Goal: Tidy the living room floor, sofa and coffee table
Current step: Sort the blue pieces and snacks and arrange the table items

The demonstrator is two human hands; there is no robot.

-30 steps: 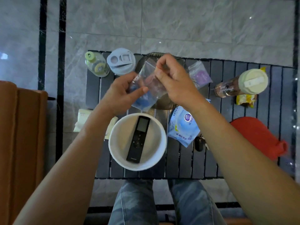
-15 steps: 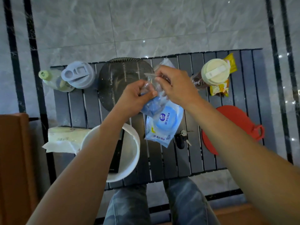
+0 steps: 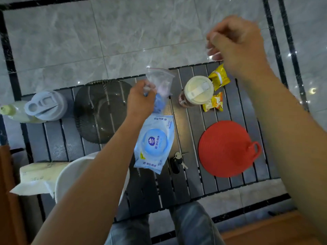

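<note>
My left hand (image 3: 140, 101) grips a clear zip bag (image 3: 161, 80) with blue and pink contents, held over the middle of the dark slatted coffee table (image 3: 230, 184). My right hand (image 3: 235, 43) is raised above the table's far right corner, fingers pinched on a thin pale stick (image 3: 214, 55) that is blurred. Below the bag lies a blue wet-wipes pack (image 3: 154, 144). A white bowl (image 3: 62, 177) sits at the near left, mostly hidden by my left forearm.
On the table: a dark glass plate (image 3: 99, 112), a grey lidded cup (image 3: 46, 105), a green bottle (image 3: 12, 112), a cream-lidded tumbler (image 3: 198, 91), two yellow snack packets (image 3: 219, 78), a red round mat (image 3: 224, 147), keys (image 3: 177, 161), a tissue pack (image 3: 37, 175). An orange sofa (image 3: 7, 191) stands at left.
My right hand has pulled away from the bag, up and to the right, with the thin stick. My left hand keeps the bag. The view has shifted to the right.
</note>
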